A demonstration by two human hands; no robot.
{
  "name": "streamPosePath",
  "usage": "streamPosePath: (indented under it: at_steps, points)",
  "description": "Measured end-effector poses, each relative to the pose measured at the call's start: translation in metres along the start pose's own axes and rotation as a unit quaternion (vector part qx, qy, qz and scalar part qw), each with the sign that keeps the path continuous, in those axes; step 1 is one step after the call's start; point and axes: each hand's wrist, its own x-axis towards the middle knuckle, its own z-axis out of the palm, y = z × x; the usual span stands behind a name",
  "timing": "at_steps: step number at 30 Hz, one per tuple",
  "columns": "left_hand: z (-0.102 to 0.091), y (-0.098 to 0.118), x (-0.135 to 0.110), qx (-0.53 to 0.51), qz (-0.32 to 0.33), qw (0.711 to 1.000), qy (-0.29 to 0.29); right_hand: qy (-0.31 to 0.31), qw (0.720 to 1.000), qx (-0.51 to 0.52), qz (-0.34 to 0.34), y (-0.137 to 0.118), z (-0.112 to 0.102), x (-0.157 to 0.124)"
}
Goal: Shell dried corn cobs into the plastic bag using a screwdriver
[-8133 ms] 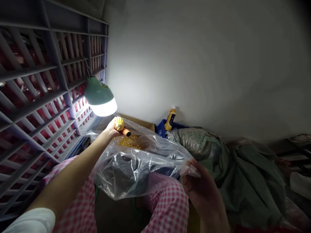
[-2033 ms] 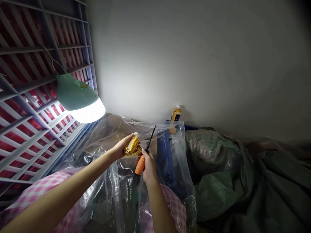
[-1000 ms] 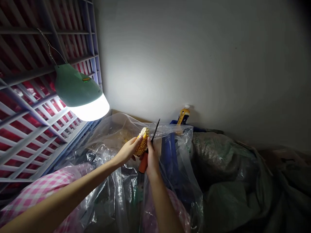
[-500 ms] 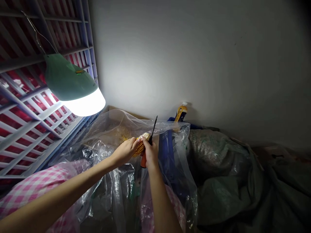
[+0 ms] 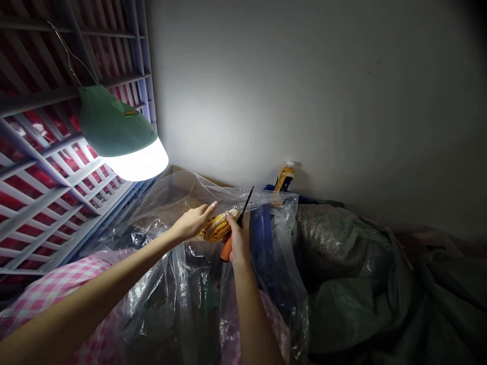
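Observation:
My left hand point(image 5: 194, 223) cradles a yellow corn cob point(image 5: 217, 228) that lies nearly level above a clear plastic bag point(image 5: 190, 263); its fingers are partly stretched along the cob. Touching the cob's right end, my right hand point(image 5: 238, 241) is closed round a screwdriver point(image 5: 236, 230) with an orange handle. Its dark shaft points up and to the right, past the cob's tip. Loose yellow kernels lie inside the bag behind the hands.
A green hanging lamp point(image 5: 122, 139) shines at upper left, in front of stacked slatted crates point(image 5: 45, 167). A yellow bottle point(image 5: 285, 177) stands by the white wall beside a blue crate point(image 5: 262, 228). Dark green sacks point(image 5: 353, 268) fill the right. My pink checked trousers point(image 5: 61, 299) show at lower left.
Over the last second the cob has tipped from upright to nearly level in my left hand. My left fingers have loosened and stretched out. The screwdriver stays against the cob's end.

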Motion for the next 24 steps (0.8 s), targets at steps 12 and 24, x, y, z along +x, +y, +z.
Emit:
streamPosePath:
  at_steps: [12, 24]
  points:
    - [0.003, -0.004, 0.008, 0.110, 0.085, 0.990, 0.021, -0.006, 0.999, 0.027, 0.026, -0.001, 0.003, -0.002]
    - [0.014, -0.007, -0.008, 0.208, 0.144, 0.967, -0.037, 0.002, 1.000, -0.021, -0.003, 0.005, -0.003, 0.004]
